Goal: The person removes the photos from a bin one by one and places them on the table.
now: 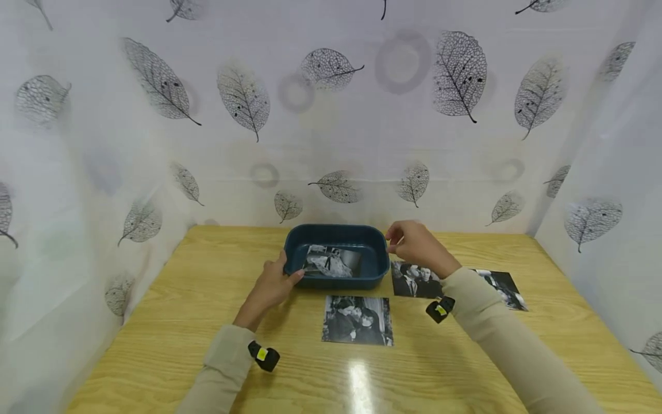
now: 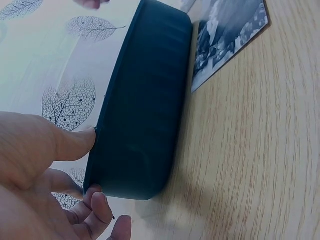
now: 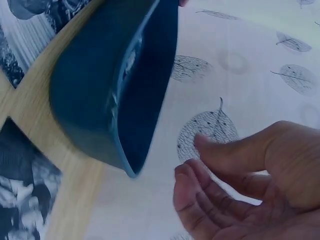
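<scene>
With left fingers (image 2: pixel 99 212) pinching the tub (image 1: pixel 351 283) and right fingers (image 3: pixel 186 197) released, a one-sided pull could skew it onto a photo (image 1: pixel 358 320).

a screened-off nook; leaf-printed sheeting (image 1: pixel 362 138) hangs round three sides of a wood-grain table (image 1: pixel 217 276); wider room hidden

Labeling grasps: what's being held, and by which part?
Left hand grips the blue bin by the rim at its left end; right hand holds nothing.

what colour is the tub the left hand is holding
The tub is dark blue, seen best in the head view.
</scene>
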`<control>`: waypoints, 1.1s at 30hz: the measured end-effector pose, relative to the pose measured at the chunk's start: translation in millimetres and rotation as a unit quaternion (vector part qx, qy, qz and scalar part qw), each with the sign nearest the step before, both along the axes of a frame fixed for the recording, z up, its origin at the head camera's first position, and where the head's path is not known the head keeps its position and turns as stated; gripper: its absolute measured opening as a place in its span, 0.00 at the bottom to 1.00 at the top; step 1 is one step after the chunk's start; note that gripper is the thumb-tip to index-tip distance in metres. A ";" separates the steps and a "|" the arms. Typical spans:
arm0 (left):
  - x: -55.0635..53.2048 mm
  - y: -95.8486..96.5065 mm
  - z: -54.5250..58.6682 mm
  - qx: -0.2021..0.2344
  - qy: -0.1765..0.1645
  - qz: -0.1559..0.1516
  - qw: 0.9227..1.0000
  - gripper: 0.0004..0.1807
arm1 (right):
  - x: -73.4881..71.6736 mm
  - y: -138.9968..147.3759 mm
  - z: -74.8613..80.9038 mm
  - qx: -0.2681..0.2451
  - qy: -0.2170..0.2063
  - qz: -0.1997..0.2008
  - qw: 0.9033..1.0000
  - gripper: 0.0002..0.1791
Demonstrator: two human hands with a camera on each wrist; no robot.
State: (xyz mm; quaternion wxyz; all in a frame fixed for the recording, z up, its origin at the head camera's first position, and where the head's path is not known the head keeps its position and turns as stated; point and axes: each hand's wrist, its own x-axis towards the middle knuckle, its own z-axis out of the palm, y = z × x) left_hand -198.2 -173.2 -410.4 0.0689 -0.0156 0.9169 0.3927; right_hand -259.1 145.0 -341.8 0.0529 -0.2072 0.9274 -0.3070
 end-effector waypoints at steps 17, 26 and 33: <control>-0.9 -0.1 -2.9 -0.004 0.003 0.005 1.000 0.44 | -28.6 -70.9 -47.5 0.083 -0.007 0.010 0.996 0.24; -0.1 -1.3 -2.6 -0.010 0.012 -0.001 1.000 0.44 | -31.4 -89.0 -73.0 0.152 -0.049 -0.035 0.987 0.28; -0.5 -0.6 -4.2 -0.004 0.007 0.003 1.000 0.44 | -31.7 -92.3 -83.2 0.158 -0.065 -0.066 0.983 0.31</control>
